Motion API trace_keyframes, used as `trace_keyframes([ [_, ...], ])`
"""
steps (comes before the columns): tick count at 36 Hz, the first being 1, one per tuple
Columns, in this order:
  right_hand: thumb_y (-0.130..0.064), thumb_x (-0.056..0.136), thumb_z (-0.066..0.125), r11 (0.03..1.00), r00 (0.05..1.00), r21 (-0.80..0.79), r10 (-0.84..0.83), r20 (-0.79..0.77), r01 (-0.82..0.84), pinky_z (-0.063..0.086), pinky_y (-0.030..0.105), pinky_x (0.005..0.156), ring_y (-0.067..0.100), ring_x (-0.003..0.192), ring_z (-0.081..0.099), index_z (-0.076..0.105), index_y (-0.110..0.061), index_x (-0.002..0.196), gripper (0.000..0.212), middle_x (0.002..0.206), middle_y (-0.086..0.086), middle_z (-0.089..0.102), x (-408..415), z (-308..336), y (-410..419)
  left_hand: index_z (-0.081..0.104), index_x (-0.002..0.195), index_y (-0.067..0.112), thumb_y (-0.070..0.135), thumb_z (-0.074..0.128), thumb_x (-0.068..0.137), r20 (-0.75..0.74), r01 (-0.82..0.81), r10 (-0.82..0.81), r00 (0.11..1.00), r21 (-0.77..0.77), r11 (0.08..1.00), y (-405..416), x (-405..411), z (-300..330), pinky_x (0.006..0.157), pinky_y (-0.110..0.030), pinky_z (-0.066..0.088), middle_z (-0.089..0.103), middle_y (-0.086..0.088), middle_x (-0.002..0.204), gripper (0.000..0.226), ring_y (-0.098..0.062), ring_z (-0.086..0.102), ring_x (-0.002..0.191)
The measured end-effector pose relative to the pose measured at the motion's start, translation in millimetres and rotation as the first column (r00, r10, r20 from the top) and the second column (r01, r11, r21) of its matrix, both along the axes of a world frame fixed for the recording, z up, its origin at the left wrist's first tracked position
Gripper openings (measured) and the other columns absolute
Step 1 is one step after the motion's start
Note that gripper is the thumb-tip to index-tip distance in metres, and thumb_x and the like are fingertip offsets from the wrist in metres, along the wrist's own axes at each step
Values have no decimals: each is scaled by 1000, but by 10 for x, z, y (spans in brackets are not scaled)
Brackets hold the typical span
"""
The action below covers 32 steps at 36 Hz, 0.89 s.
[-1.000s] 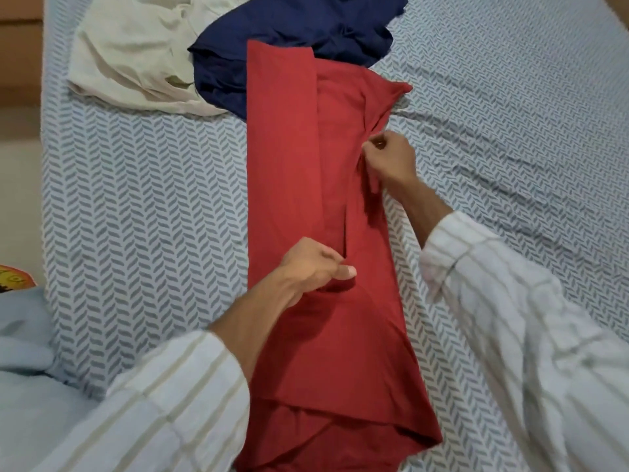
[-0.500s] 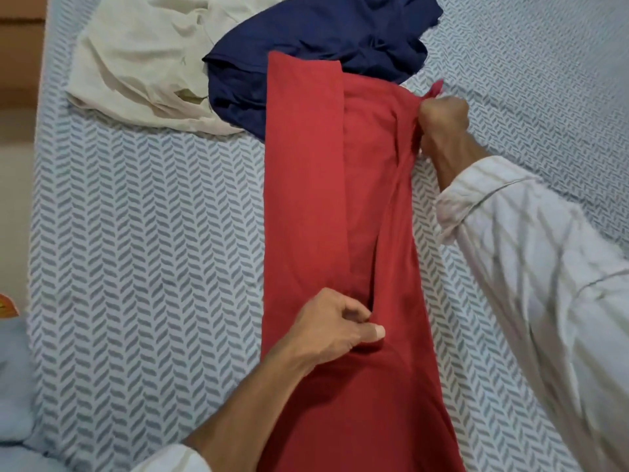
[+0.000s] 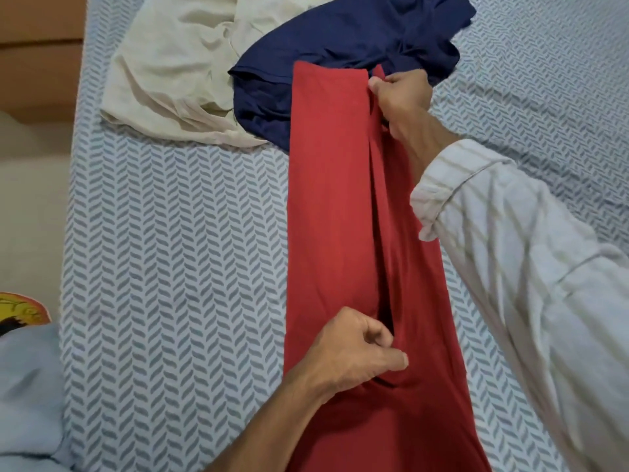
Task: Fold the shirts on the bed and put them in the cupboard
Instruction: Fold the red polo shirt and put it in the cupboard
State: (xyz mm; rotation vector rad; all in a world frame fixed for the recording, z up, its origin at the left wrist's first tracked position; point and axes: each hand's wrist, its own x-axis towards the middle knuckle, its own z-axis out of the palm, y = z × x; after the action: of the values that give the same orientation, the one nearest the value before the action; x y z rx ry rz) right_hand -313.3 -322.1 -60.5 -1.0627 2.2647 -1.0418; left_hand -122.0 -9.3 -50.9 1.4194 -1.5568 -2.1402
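**Inspector:** Report the item under work.

**Assistant:** A red shirt (image 3: 333,212) lies lengthwise on the bed (image 3: 177,253), folded into a long narrow strip. Its left side panel is turned over flat; the right side panel meets it along a seam-like edge down the middle. Its far end overlaps a navy shirt (image 3: 340,39).

**Inspector:** Hands?

**Assistant:** The left hand (image 3: 354,352) has its grip closed on the near part of the right panel's edge, thumb pinching cloth against curled fingers. The right hand (image 3: 401,97) has its grip closed on the same edge at the far end, fingers curled round the fabric. The right arm wears a pale striped sleeve (image 3: 510,267), rolled at the cuff.

**Inspector:** Other garments?

**Assistant:** The navy shirt lies crumpled at the far end of the bed. Beside it to the left, touching it, is a cream shirt (image 3: 170,69), also unfolded and creased.

**Inspector:** Surface and surroundings?

**Assistant:** The bed carries a white sheet with a grey herringbone print, lightly wrinkled on the right. A light-blue cloth (image 3: 27,396) sits at the lower left corner. Past the left edge of the bed is a pale floor (image 3: 30,206), a brown wooden panel (image 3: 37,52) at the upper left, and a yellow printed object (image 3: 20,310), only partly in view.
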Motion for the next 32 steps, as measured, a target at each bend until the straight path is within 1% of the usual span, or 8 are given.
trace_keyframes([
  [4,-53,72,60,999,976,44,-17,216,8,60,29,65,21,74,68,73,-16,95,46,85,1,69,-45,-13,-43,50,62,19,23,78,76,-11,-15,15,1000,19,1000,6,-19,-39,61,-31,35,36,3,57,32,-13,31,54],
  [6,-32,62,56,993,946,39,94,310,-112,54,28,57,17,60,62,67,-12,81,30,71,2,60,-132,6,-1,51,64,21,19,77,77,-10,-21,22,1000,45,999,11,-31,-51,62,-31,36,37,1,57,29,-12,29,51],
  [10,-5,67,53,944,910,-35,325,256,-327,56,37,71,21,79,68,74,-3,95,34,91,7,71,-191,-95,177,50,63,22,12,73,78,6,-31,30,1000,61,998,23,-45,-55,59,-27,37,40,1,55,29,-9,28,46],
  [12,1,69,54,894,876,-32,444,189,-446,58,37,92,17,96,73,78,-20,104,48,104,1,77,-170,-140,254,50,63,22,10,72,77,13,-36,35,999,50,998,23,-50,-46,59,-28,36,39,0,55,28,-9,28,45],
  [17,-15,98,58,806,788,233,587,-188,-545,25,14,111,19,139,48,37,-18,157,63,152,5,51,-30,7,413,48,59,20,10,72,78,24,-32,32,999,14,999,39,-50,-47,59,-29,33,37,5,49,32,-9,27,44],
  [22,-15,104,49,800,752,258,599,-276,-542,22,23,115,32,146,37,19,-7,161,65,163,14,34,88,-29,560,55,67,19,13,74,76,38,-53,53,998,-1,999,40,-58,-67,60,-31,34,39,5,50,21,-10,28,46],
  [27,-18,97,63,798,712,255,602,-362,-545,31,33,115,35,139,46,52,-5,144,51,157,18,42,143,-10,1186,55,69,21,15,75,74,73,-98,100,992,-30,995,58,-82,-61,58,-30,36,43,6,52,22,-8,31,44],
  [32,-12,93,70,738,669,230,673,-316,-634,23,23,117,31,143,44,66,-4,132,40,154,20,45,160,-48,2135,62,77,22,20,78,74,109,-128,132,985,-49,991,100,-90,-2,59,-29,42,49,11,52,16,-6,40,45],
])
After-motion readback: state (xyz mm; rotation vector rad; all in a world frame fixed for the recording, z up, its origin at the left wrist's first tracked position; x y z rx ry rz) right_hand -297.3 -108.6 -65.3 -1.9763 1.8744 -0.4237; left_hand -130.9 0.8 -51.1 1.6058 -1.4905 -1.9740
